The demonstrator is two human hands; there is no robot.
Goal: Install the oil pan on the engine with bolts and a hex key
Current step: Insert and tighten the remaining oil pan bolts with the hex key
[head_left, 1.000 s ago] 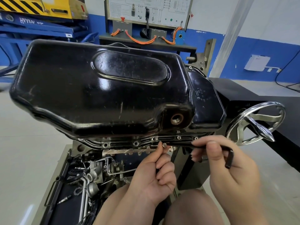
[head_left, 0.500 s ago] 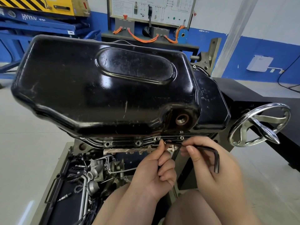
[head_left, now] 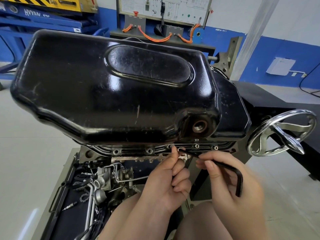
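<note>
A glossy black oil pan [head_left: 110, 94] sits on the upturned engine, its near flange [head_left: 131, 151] carrying several bolts. One bolt [head_left: 179, 149] sits on the tip of a black L-shaped hex key [head_left: 223, 166] just below the flange. My right hand [head_left: 232, 186] grips the key's long arm between thumb and fingers, the short arm pointing down. My left hand [head_left: 168, 181] pinches at the bolt and key tip with thumb and forefinger; its other fingers are curled. A drain hole [head_left: 200, 126] opens in the pan's near right corner.
A chrome handwheel [head_left: 282, 132] of the engine stand juts out at right. Below the engine lies a tray [head_left: 57, 196] with loose metal parts and a silver fitting [head_left: 102, 181]. A blue lift and a wiring panel stand behind. My knees are at the bottom.
My right hand has slid left and down along the key, and its short arm now hangs lower. The bolt on the key's tip stays at the flange, pinched by my left hand.
</note>
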